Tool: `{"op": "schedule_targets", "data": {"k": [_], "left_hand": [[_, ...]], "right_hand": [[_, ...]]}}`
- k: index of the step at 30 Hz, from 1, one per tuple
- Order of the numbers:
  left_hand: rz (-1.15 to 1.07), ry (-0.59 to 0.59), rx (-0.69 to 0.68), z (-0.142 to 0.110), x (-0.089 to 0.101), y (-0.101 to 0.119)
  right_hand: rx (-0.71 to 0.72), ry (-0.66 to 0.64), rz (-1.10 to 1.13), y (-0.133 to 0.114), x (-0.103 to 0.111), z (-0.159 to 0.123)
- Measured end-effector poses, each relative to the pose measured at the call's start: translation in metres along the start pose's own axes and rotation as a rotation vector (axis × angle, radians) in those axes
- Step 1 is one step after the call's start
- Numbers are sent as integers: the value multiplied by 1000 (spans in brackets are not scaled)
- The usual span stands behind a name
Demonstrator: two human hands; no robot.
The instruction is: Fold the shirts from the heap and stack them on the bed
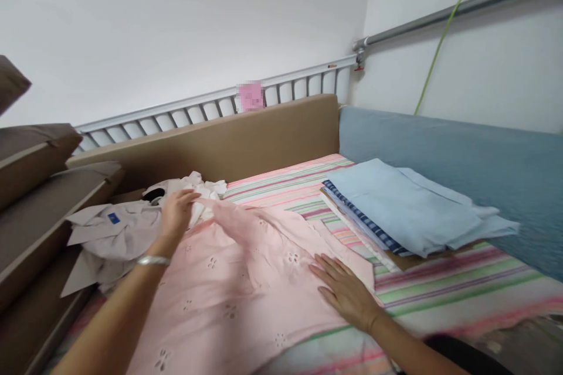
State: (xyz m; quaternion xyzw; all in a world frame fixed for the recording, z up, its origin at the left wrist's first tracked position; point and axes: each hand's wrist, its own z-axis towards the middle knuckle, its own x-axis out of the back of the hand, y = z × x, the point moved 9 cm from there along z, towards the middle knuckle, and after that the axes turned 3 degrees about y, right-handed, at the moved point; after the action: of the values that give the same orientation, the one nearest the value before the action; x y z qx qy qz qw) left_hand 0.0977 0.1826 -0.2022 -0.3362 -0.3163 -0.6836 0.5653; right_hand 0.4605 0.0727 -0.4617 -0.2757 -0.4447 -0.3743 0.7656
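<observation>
A striped sheet (440,281) is covering the bed, running from the tan headboard (246,140) toward the camera, with a blue padded side (461,158) along the right. Across its middle a pink garment (237,287) with small eyelet cutouts is lying mostly spread out, though its upper edge is still rucked into a raised fold. Right of it, a stack (409,211) of already folded clothes, pale blue on top with a dark striped piece beneath, is sitting neatly on the sheet. To the left, a heap (114,234) of crumpled whitish clothes is waiting unfolded beside brown cushions (39,187). The left hand (178,211), a bangle (152,260) on its wrist, is reaching to the garment's top edge, fingers closing in a pinch on the pink cloth where it meets the heap. The right hand (345,290) is lying flat, fingers spread, pressing the garment's right side against the sheet. Judging by this, the folding looks partly done: several pieces are stacked, the pink one is only being smoothed with no fold made yet, and the heap remains.
</observation>
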Motion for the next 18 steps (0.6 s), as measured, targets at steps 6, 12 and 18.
{"op": "schedule_targets", "data": {"k": [6,12,18], "left_hand": [[39,284,-49,-179,63,-88],[276,-165,231,-337,-23,-153],[60,-309,142,-276,-35,-103]], "right_hand": [[32,38,-64,-4,4,1],[80,88,-123,-5,0,0],[111,96,-143,-4,-3,0]]}}
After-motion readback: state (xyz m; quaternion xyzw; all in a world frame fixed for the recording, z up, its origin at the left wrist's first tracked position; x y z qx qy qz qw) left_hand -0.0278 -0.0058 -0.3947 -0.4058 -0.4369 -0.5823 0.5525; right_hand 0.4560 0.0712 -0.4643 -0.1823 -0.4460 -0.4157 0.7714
